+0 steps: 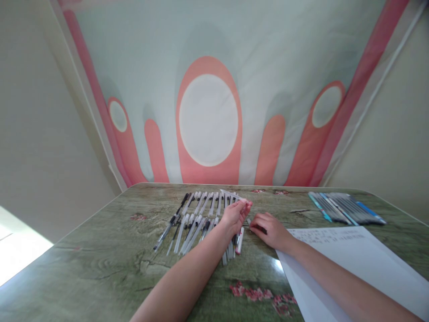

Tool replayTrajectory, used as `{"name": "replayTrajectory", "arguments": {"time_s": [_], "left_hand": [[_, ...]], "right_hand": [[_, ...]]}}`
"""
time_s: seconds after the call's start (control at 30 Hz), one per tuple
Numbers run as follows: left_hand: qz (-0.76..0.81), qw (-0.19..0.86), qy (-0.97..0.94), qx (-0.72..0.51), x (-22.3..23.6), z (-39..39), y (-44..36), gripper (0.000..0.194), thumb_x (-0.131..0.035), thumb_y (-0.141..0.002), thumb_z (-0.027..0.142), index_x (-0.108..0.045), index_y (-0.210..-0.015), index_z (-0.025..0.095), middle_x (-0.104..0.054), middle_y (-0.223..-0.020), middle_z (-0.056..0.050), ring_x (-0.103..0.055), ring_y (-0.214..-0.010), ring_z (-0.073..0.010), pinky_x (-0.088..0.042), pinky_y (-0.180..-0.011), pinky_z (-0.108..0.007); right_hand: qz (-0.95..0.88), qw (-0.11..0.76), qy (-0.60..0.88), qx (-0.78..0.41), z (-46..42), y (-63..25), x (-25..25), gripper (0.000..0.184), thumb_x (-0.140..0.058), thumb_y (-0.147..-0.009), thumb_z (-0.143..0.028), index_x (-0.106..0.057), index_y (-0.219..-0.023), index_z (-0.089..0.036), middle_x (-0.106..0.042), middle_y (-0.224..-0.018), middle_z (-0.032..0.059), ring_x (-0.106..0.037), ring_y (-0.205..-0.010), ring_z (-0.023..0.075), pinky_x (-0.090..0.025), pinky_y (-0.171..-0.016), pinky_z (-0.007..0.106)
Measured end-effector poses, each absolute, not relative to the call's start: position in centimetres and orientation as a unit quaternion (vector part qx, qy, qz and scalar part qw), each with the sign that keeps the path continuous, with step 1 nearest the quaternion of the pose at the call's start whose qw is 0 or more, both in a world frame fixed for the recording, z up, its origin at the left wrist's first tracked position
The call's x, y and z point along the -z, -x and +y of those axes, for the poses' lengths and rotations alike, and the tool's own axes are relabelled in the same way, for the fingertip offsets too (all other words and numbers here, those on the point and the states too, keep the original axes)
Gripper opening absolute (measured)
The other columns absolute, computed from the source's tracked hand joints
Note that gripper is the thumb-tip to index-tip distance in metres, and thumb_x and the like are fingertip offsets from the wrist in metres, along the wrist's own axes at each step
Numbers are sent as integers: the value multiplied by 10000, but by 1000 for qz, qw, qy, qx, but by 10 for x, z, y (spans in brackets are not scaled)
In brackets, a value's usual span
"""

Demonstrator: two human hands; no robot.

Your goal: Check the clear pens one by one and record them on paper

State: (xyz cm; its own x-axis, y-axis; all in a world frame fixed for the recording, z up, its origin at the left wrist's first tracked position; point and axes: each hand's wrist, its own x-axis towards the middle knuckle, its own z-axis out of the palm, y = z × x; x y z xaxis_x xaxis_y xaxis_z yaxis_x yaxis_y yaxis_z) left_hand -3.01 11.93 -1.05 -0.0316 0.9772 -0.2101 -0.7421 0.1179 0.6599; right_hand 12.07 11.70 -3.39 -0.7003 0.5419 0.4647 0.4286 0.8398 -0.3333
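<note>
In the head view, a green-brown surface with a wood-grain print [110, 255] and pink blossom patterns stretches to a straight far edge. The left hand [237, 216] is raised over the right end of the pens, its grip clamped on a slim, translucent stick-shaped piece [231, 194]; the piece slants from the fingertips up and left toward the far edge. The right hand [266, 228] is low, just right of the left one, with thumb and forefinger curled beside a small pale piece [248, 222]. Whether that grip is closed on the piece, I cannot tell.

Around the middle of the surface, pens with clear barrels and black parts lie in two rows side by side: a far row [204, 203] near the far edge, and a near row [191, 235] closer to the near edge, its right part partly hidden by the left hand and forearm. A thicker white pen with a red end [240, 240] lies at the right end of the near row, between the hands.

Toward the far right corner lies a flat group of grey and blue pens [346, 209]. A large white sheet of paper [355, 273] with dark writing along its far side lies in the near right part, partly under the right forearm.
</note>
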Motion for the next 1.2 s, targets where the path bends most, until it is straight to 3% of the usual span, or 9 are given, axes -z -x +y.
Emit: {"name": "replayTrajectory", "arguments": {"time_s": [0.17,0.37,0.5,1.2], "left_hand": [[329,678,-182,-631,12,119,29,45,-583,-752,61,-601,-711,53,-651,-695,-85,-602,-609,-72,-495,-618,-148],[330,680,-191,-626,13,117,27,46,-590,-746,66,-603,-706,49,-650,-711,-98,-604,-622,-82,-498,-670,-177],[327,682,-199,-623,14,114,22,49,-605,-732,65,-607,-684,51,-643,-693,-93,-603,-634,-92,-497,-693,-193],[328,637,-233,-658,17,105,2,209,-741,-592,218,-616,-710,100,-607,-698,-30,-551,-653,-76,-432,-703,-208]], "right_hand": [[-894,326,276,-133,119,-120,34,123,-504,-836,-295,-582,-800,-207,-605,-746,14,-545,-705,157,-405,-690,299],[-805,478,317,-152,117,-121,27,114,-489,-843,-267,-578,-862,-200,-599,-803,27,-548,-709,146,-439,-679,278],[-765,534,332,-137,116,-123,24,105,-507,-829,-250,-573,-888,-193,-584,-813,35,-545,-706,148,-450,-677,283],[-782,521,321,-119,116,-121,26,167,-469,-843,-298,-601,-885,-204,-593,-832,62,-566,-745,174,-487,-666,313]]}}
